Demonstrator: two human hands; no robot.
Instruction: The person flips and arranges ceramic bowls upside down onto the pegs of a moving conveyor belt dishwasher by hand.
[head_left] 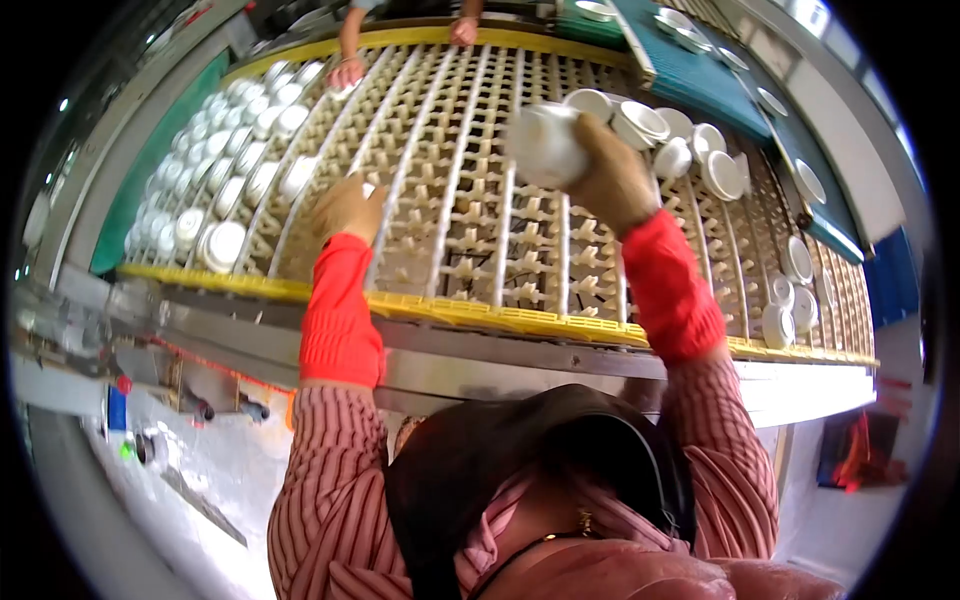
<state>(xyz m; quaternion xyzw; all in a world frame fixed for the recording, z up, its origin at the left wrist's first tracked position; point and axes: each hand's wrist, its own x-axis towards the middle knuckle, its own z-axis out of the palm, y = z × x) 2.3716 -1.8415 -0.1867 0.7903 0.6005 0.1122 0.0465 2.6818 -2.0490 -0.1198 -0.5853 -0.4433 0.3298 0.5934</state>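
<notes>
A right hand (605, 165) holds a white bowl (540, 145) above a pegged rack (520, 318), while the left hand (347, 210) curls low with white at its fingertips, its grip impossible to tell. Likely light, stiff, breakable and perhaps slick, the bowl suits a hold around its wall, between white dishes (722, 176) at right and small cups (290, 122) at left.

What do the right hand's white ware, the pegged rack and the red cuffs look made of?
White ware: probably glazed ceramic, from its smooth white surface; blur leaves plastic possible.
Pegged rack: likely molded beige plastic, dull, from its repeated identical pegs.
Red cuffs: soft, matte fabric, seemingly knitted, from wrinkles and ribbing.
</notes>
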